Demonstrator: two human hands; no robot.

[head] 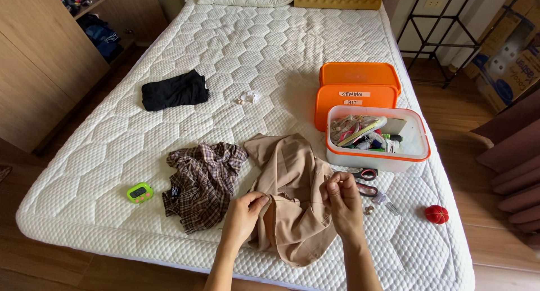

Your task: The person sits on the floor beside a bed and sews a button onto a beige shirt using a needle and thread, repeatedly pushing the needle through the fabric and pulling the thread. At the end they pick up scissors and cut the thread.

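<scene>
A tan garment [292, 189] lies crumpled on the white quilted mattress [236, 49] near its front edge. My left hand [244, 215] pinches a fold of the tan cloth at its left side. My right hand [340, 198] is held over the garment's right side with fingertips pinched together; a thin thread seems to run between the two hands. Red-handled scissors [365, 181] lie just right of my right hand, with a few small buttons [369, 210] beside them.
An open white and orange box [416, 156] full of sewing bits stands at right, its orange lid [357, 91] behind. A plaid shirt [205, 184], a green timer [140, 193], a black folded cloth [173, 91] and a red pincushion [436, 214] lie around. Wooden wardrobe at left.
</scene>
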